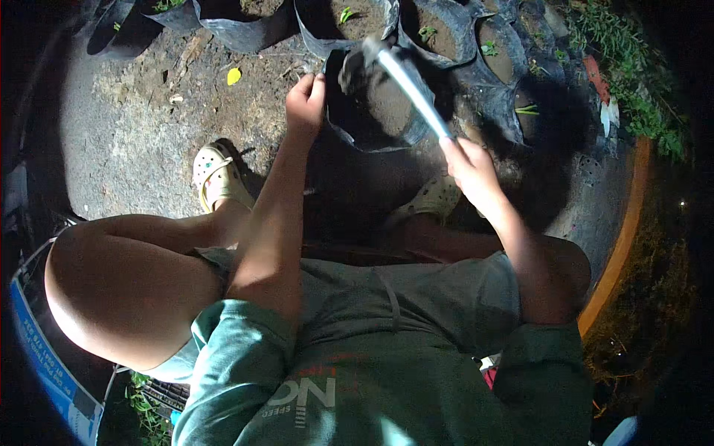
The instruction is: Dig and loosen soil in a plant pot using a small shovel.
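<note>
My left hand pinches the rim of a black plastic grow bag at its left side. Brown soil partly fills this bag, and no plant shows in it. In my right hand is the pale handle of a hand tool, slanting up and left across the bag. Its soil-coloured head is blurred over the bag's far edge, so its exact kind cannot be told. Just beyond stands another grow bag with a small green seedling.
More seedling bags line the far side, curving right. A yellow leaf lies on the rough ground. My feet, in cream clogs, flank the work. Leafy plants and an orange-brown curved edge border the right.
</note>
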`<state>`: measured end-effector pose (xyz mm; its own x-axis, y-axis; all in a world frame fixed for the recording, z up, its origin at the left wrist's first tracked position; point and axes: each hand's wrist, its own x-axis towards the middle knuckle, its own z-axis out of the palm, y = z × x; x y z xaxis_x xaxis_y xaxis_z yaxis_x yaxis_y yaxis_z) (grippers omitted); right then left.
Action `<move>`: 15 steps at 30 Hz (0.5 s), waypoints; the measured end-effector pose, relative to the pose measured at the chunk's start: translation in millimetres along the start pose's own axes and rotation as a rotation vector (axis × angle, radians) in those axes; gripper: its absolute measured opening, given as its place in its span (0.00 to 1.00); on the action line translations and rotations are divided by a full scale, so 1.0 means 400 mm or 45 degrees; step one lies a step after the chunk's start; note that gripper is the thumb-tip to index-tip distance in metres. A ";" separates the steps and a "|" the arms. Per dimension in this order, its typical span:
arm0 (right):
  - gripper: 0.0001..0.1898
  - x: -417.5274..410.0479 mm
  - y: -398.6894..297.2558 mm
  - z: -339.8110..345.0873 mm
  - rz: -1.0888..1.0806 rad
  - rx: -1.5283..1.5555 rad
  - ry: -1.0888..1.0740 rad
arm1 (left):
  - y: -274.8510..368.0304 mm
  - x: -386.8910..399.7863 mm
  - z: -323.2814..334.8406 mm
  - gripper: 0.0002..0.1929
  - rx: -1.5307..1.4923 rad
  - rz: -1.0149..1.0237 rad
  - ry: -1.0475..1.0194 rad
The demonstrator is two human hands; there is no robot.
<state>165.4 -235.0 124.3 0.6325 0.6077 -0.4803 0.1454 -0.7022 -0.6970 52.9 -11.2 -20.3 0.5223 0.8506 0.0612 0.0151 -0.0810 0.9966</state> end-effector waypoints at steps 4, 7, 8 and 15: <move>0.18 0.004 0.053 0.068 -0.139 -0.230 0.059 | -0.016 0.000 -0.016 0.13 0.033 0.028 -0.016; 0.19 0.012 0.109 0.078 -0.031 -0.264 -0.104 | -0.009 -0.002 -0.001 0.13 0.047 0.093 -0.038; 0.19 0.013 0.123 0.068 -0.026 -0.257 -0.089 | -0.007 -0.001 0.006 0.13 0.026 0.075 -0.043; 0.16 0.001 0.025 0.068 0.098 -0.413 -0.353 | -0.003 -0.070 -0.030 0.17 0.068 -0.205 0.105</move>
<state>146.3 -231.8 102.5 0.4288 0.5947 -0.6801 0.3651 -0.8027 -0.4716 27.9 -28.6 -22.6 0.4380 0.8942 -0.0922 0.1390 0.0340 0.9897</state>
